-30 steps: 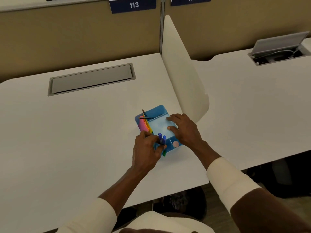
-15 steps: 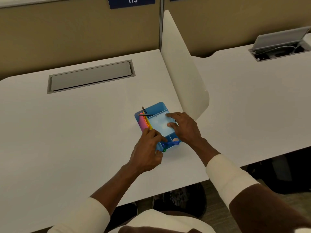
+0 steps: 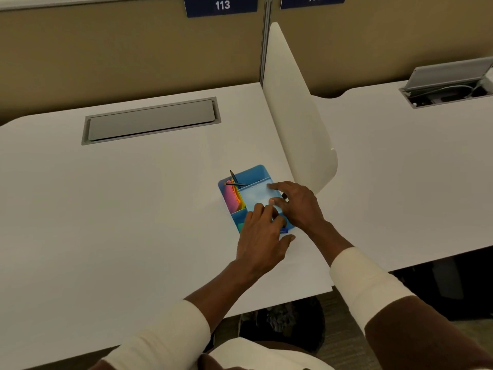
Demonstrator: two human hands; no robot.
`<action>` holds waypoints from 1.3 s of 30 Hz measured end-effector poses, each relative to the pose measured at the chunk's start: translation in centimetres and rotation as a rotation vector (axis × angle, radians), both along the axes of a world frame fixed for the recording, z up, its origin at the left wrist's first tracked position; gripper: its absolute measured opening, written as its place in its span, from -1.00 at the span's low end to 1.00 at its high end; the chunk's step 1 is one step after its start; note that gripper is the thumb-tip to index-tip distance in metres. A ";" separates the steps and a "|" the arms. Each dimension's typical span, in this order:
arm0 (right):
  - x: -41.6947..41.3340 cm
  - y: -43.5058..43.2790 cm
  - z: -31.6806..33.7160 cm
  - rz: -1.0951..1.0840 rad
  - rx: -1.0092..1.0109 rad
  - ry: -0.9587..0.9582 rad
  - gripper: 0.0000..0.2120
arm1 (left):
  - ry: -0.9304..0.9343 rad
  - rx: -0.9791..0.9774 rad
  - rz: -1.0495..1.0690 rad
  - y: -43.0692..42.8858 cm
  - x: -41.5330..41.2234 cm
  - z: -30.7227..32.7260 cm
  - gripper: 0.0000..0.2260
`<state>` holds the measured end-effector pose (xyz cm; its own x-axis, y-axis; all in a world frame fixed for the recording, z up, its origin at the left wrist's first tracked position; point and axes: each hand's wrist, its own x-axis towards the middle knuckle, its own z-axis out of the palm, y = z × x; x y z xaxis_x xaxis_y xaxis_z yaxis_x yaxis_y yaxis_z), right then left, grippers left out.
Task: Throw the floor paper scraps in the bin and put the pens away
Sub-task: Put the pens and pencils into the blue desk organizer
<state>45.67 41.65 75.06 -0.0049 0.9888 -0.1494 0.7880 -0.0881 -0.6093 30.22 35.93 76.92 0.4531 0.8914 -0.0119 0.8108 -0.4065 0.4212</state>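
A blue organizer tray (image 3: pixel 256 170) sits on the white desk (image 3: pixel 106 209) beside the divider. Two dark pencils (image 3: pixel 236 182) lie across its far end, and pink, orange and yellow notes (image 3: pixel 232 197) fill its left slot. My left hand (image 3: pixel 262 236) lies flat over the tray's near compartments with its fingers spread and the thumb held apart. The end of a blue pen (image 3: pixel 284 230) pokes out beneath it at the tray's near right corner. My right hand (image 3: pixel 298 206) grips the tray's right side, its fingers on the middle compartment. No paper scraps show on the floor.
A white curved divider (image 3: pixel 293 116) rises just right of the tray. A closed grey cable hatch (image 3: pixel 150 121) lies at the desk's back, and an open hatch (image 3: pixel 448 84) with cables is on the neighbouring desk. A dark bin (image 3: pixel 282 324) stands under the desk's front edge.
My left hand has turned the blue pens from upright to flat, lowered them into the tray's near compartment, and opened over them. The right hand has stayed on the tray.
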 end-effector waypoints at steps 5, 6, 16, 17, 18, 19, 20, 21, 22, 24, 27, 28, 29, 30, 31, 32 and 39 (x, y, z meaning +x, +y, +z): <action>0.2 0.5 -0.3 -0.026 -0.012 -0.013 -0.59 | -0.049 0.068 0.026 -0.1 -1.7 -0.6 -0.69; 0.2 0.5 -0.4 -0.031 -0.011 -0.008 -0.59 | -0.056 0.111 0.026 -0.3 -2.4 -0.8 -0.70; 0.5 0.6 -0.8 -0.010 0.012 -0.004 -0.60 | -0.111 0.234 -0.067 -1.3 -5.9 -1.9 -0.72; 0.4 0.6 -0.8 -0.012 0.007 -0.007 -0.59 | -0.096 0.228 -0.066 -1.3 -5.8 -2.0 -0.70; 0.4 0.7 -0.8 -0.017 0.003 -0.010 -0.59 | -0.080 0.225 -0.061 -1.3 -5.6 -2.0 -0.70; 0.4 0.7 -0.8 -0.024 -0.001 -0.012 -0.59 | -0.067 0.221 -0.055 -1.3 -5.5 -2.1 -0.69; 0.4 0.7 -0.9 -0.030 -0.003 -0.012 -0.58 | -0.059 0.213 -0.049 -1.3 -5.4 -2.0 -0.68; 0.3 0.6 -0.8 -0.031 -0.005 -0.013 -0.58 | -0.056 0.204 -0.047 -1.4 -5.3 -2.0 -0.66; 0.3 0.6 -0.9 -0.031 -0.002 -0.014 -0.58 | -0.055 0.194 -0.048 -1.5 -5.3 -1.9 -0.64; 0.3 0.6 -0.9 -0.027 0.000 -0.021 -0.58 | -0.059 0.194 -0.052 -1.7 -5.6 -1.5 -0.62; 0.1 0.6 -0.7 -0.025 0.003 -0.041 -0.59 | -0.079 0.230 -0.030 -2.1 -6.6 -0.7 -0.58; 0.1 0.6 -0.7 -0.023 0.006 -0.050 -0.59 | -0.089 0.242 -0.009 -2.2 -7.0 -0.4 -0.55; 0.1 0.5 -0.6 -0.022 0.005 -0.061 -0.60 | -0.104 0.253 0.017 -2.3 -7.5 -0.1 -0.52; 0.0 0.5 -0.6 -0.022 0.006 -0.066 -0.60 | -0.118 0.267 0.043 -2.5 -8.1 0.3 -0.49; 0.0 0.4 -0.5 -0.021 0.005 -0.071 -0.60 | -0.134 0.284 0.067 -2.7 -8.6 0.7 -0.49; 0.0 0.4 -0.5 -0.018 0.016 -0.076 -0.61 | -0.147 0.309 0.079 -2.8 -9.3 1.0 -0.52; -1.0 -0.8 0.4 0.004 0.032 -0.179 -0.62 | 0.015 0.364 0.206 -3.4 -13.9 1.5 -0.72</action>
<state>44.71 40.88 75.48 0.0148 0.9931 -0.1163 0.8843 -0.0673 -0.4620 16.30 32.48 78.44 0.2671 0.9107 0.3151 0.8957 -0.3553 0.2676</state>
